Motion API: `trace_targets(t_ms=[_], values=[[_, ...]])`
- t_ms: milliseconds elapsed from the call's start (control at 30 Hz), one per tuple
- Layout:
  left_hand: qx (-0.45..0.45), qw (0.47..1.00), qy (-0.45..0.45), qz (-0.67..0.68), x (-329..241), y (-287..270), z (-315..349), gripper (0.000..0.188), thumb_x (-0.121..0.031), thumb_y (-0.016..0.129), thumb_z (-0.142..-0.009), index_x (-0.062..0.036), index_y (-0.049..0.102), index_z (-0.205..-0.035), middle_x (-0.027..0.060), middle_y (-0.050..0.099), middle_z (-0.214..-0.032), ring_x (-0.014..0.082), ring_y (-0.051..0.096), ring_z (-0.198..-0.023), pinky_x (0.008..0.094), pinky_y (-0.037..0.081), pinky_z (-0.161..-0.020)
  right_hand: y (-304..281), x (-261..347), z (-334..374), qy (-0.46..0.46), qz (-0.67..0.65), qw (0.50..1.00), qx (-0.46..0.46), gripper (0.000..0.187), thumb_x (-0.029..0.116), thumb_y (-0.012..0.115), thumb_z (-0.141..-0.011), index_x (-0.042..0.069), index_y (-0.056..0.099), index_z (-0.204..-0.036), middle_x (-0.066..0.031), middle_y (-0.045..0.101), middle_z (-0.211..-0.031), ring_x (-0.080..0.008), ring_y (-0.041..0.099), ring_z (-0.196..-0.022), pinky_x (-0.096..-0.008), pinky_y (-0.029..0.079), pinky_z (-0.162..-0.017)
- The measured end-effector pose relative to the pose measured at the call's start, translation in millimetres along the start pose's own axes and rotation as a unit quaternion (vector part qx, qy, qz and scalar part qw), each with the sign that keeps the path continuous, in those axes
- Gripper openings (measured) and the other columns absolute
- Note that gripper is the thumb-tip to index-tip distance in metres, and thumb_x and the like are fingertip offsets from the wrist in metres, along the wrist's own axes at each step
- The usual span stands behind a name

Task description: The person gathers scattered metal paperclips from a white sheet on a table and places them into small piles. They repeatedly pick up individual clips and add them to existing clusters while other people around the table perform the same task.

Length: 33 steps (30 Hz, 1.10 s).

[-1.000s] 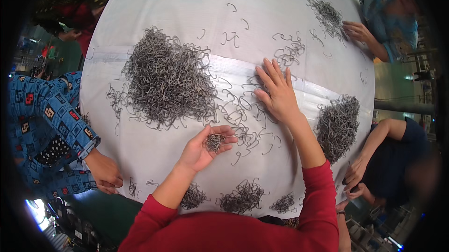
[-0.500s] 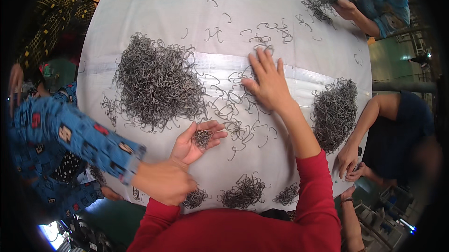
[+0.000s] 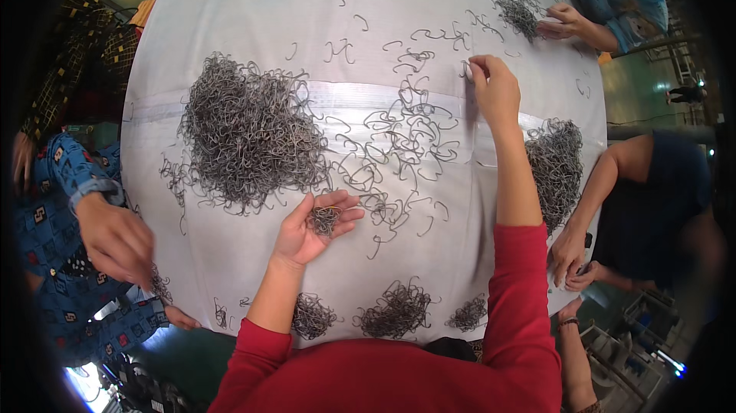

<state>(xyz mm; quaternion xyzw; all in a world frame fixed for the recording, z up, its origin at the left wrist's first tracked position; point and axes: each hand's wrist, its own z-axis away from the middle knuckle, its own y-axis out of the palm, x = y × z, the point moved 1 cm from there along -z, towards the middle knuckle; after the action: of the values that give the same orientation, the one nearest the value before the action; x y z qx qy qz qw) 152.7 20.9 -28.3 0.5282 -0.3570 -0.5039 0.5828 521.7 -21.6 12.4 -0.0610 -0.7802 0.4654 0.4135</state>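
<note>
My left hand (image 3: 310,227), palm up above the near part of the table, cradles a small clump of bent wire hooks (image 3: 323,221). Farther right, my right hand (image 3: 497,95) has its thumb and fingers pinched together, with a single wire hook (image 3: 464,70) showing at the fingertips. Between my hands, loose wire hooks (image 3: 418,133) lie spread over the white table cover (image 3: 452,260). A large heap of the same grey hooks (image 3: 249,137) stands to the left.
Small hook piles (image 3: 396,309) lie along the near edge. Another heap (image 3: 556,172) sits at the right, beside a co-worker's forearm (image 3: 602,183). At the far right, a co-worker's hand (image 3: 563,22) touches a hook pile (image 3: 510,3). A patterned-sleeved co-worker's hand (image 3: 115,237) is at the left edge.
My right hand has moved right from the loose hooks and closed into a pinch, leaving more hooks spread in the middle. The left co-worker's arm has drawn back from over my left forearm.
</note>
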Motion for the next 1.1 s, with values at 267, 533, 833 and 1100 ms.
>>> trace_targets(t_ms=[267,533,833,1100], values=[[-0.010,1.000,0.006,-0.010,1,3,0,0.056,-0.038,0.026,-0.100,0.0061,0.042,-0.130,0.0248,0.044,-0.133,0.0399,0.043,-0.123,0.0440,0.040,-0.102,8,-17,-75,-0.035,0.158,0.983,0.092,0.011,0.022,0.063,-0.081,0.013,0.068,-0.086,-0.0068,0.064,-0.090,-0.0261,0.062,-0.087,-0.0388,0.047,-0.075],[-0.004,0.999,0.000,-0.046,1,4,-1,0.055,-0.037,0.025,-0.100,0.0059,0.043,-0.130,0.0238,0.045,-0.132,0.0386,0.045,-0.121,0.0432,0.040,-0.101,7,-20,-83,-0.072,0.257,0.932,0.246,0.020,0.025,0.059,-0.084,0.008,0.064,-0.094,-0.0096,0.064,-0.093,-0.0290,0.061,-0.090,-0.0430,0.046,-0.078],[-0.114,0.985,-0.018,-0.128,17,64,-36,0.051,-0.035,0.029,-0.100,0.0051,0.043,-0.129,0.0179,0.051,-0.125,0.0325,0.049,-0.119,0.0392,0.042,-0.100,-27,44,39,-0.047,-0.180,0.960,0.208,0.012,0.013,0.057,-0.086,0.001,0.055,-0.089,-0.0127,0.057,-0.082,-0.0260,0.057,-0.077,-0.0332,0.045,-0.071],[-0.210,0.976,-0.013,-0.055,37,60,-56,0.041,-0.030,0.037,-0.099,0.0037,0.052,-0.118,0.0159,0.058,-0.114,0.0307,0.057,-0.108,0.0381,0.051,-0.088,-17,58,79,-0.038,-0.016,0.995,0.089,0.027,0.015,0.061,-0.083,0.005,0.061,-0.108,-0.0141,0.057,-0.092,-0.0326,0.059,-0.079,-0.0407,0.047,-0.070]])
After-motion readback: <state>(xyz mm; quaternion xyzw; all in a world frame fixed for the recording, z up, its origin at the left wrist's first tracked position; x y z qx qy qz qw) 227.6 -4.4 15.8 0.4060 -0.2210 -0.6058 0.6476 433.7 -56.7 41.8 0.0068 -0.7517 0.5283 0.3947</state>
